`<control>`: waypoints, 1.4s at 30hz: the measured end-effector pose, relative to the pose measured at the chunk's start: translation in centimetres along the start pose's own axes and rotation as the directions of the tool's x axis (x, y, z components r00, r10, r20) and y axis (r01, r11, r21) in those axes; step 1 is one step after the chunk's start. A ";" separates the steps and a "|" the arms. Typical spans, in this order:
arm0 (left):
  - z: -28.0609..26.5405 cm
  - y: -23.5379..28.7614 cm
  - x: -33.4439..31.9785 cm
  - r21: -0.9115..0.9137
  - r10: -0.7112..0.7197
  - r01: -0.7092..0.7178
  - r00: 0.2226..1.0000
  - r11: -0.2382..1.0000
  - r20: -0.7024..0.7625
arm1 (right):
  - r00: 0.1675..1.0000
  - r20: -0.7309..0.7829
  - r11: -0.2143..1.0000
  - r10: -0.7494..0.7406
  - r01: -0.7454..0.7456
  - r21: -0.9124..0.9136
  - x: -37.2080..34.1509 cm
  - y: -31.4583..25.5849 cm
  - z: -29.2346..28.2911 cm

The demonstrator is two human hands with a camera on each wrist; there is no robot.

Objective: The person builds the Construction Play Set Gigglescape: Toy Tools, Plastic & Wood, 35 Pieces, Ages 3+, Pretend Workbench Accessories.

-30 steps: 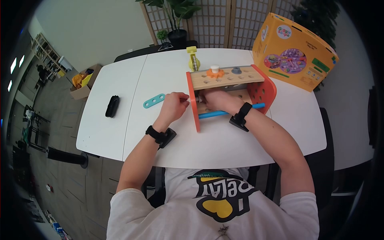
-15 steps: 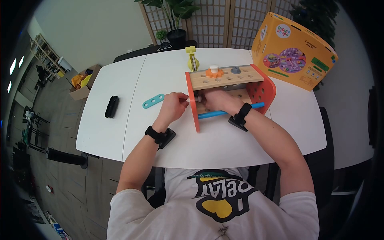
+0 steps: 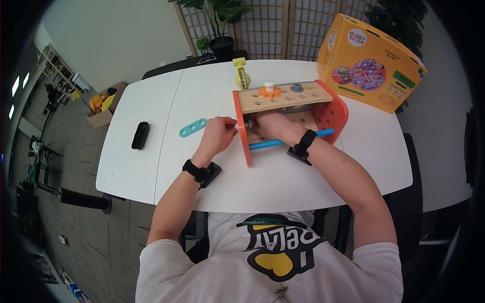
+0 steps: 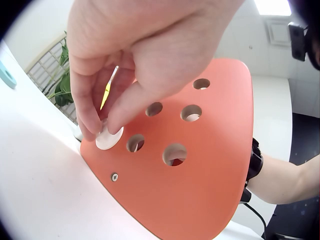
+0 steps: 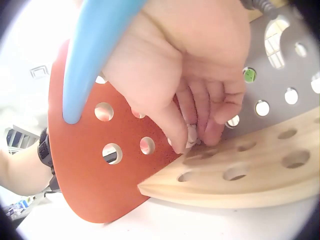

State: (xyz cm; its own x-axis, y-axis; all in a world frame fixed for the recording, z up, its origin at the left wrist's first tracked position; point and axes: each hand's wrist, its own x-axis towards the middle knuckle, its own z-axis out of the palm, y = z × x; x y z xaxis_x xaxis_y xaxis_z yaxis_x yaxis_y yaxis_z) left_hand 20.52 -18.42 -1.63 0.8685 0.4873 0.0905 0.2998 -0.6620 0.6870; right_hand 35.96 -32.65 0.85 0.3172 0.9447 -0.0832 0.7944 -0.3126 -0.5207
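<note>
A toy workbench with a holed wooden top [image 3: 285,99] and orange-red side panels stands on the table. My left hand [image 3: 219,135] is outside its left panel [image 4: 215,150], thumb and fingertips pinching the round white head of a toy bolt [image 4: 110,139] set against the panel near its edge. Reaching over the blue rod [image 3: 268,145], my right hand [image 3: 275,126] is inside the bench. There its thumb and fingers pinch a small whitish piece [image 5: 191,135] by the panel's inner face, just above the wooden lower shelf [image 5: 250,175]. My fingers partly hide that piece.
An orange gear with a white bolt [image 3: 269,90] and a grey nut [image 3: 296,88] sit on the bench top. Behind is a yellow toy [image 3: 242,76]. To the left lie a teal holed strip [image 3: 193,128] and a black case [image 3: 140,135]. A yellow box [image 3: 371,65] stands back right.
Both hands stay at the left panel with only slight finger movement. The bench and loose parts keep their places; the head view shifts a little.
</note>
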 end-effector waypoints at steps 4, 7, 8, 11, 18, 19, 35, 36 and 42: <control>-0.1 0.1 0.0 -0.002 -0.003 0.003 1.000 1.000 0.002 | 0.996 -0.077 0.999 -0.049 0.049 -0.004 0.5 1.1 1.1; -0.3 0.4 -0.2 -0.005 0.001 -0.001 1.000 1.000 0.002 | 0.999 0.032 0.999 0.007 -0.006 -0.037 0.5 0.3 0.4; -0.3 0.4 -0.2 -0.003 0.006 -0.006 1.000 1.000 0.000 | 0.996 0.083 0.998 0.034 -0.029 -0.062 0.3 0.0 0.0; -0.3 0.5 -0.2 0.003 0.009 -0.009 1.000 1.000 -0.005 | 0.997 0.067 0.996 0.033 -0.028 -0.082 0.6 0.3 0.6; -0.1 0.1 -0.2 0.000 0.029 -0.029 1.000 1.000 -0.008 | 1.000 -0.006 1.000 0.018 -0.018 -0.011 -0.4 -0.8 -0.4; -0.1 0.2 -0.2 0.008 0.029 -0.029 1.000 1.000 -0.004 | 1.000 0.006 1.000 0.005 -0.004 -0.022 -0.3 -0.5 -0.2; -0.2 0.2 -0.2 0.006 0.032 -0.032 0.999 0.999 0.005 | 0.999 0.036 0.999 -0.001 0.002 -0.046 -0.4 -0.6 -0.6; -0.2 0.1 -0.2 0.006 0.039 -0.039 0.999 0.999 0.004 | 1.000 0.030 0.999 0.004 -0.002 -0.045 -0.4 -0.6 -0.6; -0.3 0.4 -0.2 0.019 0.020 -0.020 1.000 1.000 0.017 | 1.000 0.001 0.999 0.013 -0.013 -0.032 0.0 -0.4 -0.2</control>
State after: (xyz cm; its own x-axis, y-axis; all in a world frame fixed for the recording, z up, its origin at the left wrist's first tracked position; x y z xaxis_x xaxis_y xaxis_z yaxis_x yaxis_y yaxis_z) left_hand 20.32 -18.63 -1.20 0.8811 0.4640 0.0916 0.2895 -0.6823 0.6713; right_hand 35.74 -32.50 1.23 0.3275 0.9405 -0.0905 0.8065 -0.3282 -0.4919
